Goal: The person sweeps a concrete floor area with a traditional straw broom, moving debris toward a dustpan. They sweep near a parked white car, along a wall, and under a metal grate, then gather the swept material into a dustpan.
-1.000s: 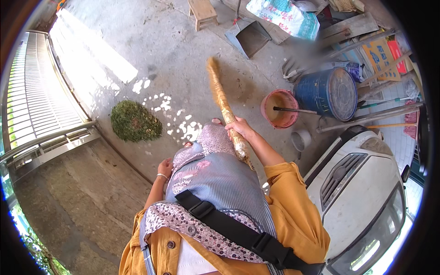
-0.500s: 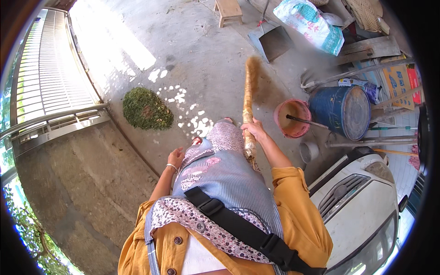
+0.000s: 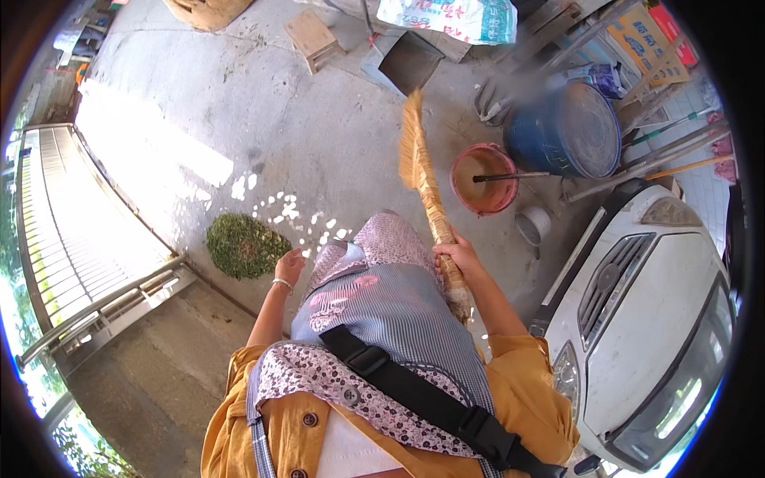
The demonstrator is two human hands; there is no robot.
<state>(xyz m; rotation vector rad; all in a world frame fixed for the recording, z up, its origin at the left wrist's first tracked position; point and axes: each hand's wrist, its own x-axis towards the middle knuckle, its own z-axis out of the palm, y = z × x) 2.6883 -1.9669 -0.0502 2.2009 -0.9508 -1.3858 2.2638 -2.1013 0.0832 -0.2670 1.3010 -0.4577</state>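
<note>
My right hand is wrapped round the thick bound handle of a straw broom. The broom slants away from my right thigh, its bristles fanning toward the left and its tip near a dustpan on the floor. My left hand hangs beside my left thigh, wearing a pale bracelet; it is empty, with fingers loosely bent and apart. A heap of chopped green leaves lies on the concrete just left of that hand in the picture, lower down on the ground.
To my right stand a pink bucket with a stick-like handle in it, a blue barrel, a small metal pot and a white vehicle. A wooden stool and a printed sack are farther off. A railing runs along the left.
The broom's bristles have swung from the right side of the handle to the left, and its grip end sits lower and farther right. My view has turned, and my left hand has moved slightly outward.
</note>
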